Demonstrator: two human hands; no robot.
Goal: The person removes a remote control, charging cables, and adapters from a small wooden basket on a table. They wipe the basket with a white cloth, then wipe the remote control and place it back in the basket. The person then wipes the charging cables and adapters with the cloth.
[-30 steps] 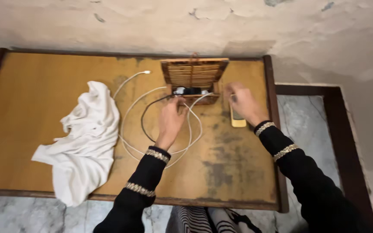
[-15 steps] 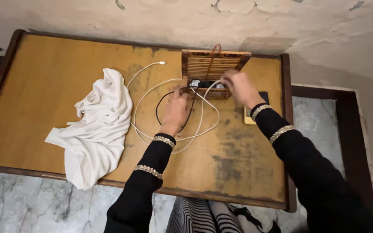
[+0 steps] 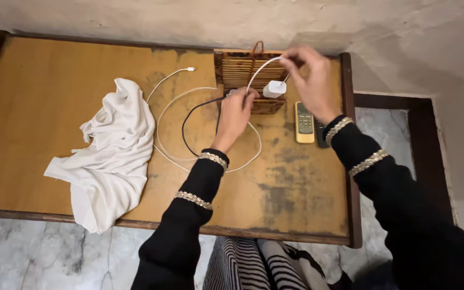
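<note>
Fingers of the right hand pinch a white cable, its white charger plug dangling over the wooden basket. Left hand closes on cables at the basket's front. Beside it lie a yellow remote and, further left, a white cloth on the table.

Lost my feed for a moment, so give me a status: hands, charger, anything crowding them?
Right hand pinching white cable, white charger plug dangling. Left hand at wooden basket front. Remote beside basket, white cloth well left.
</note>
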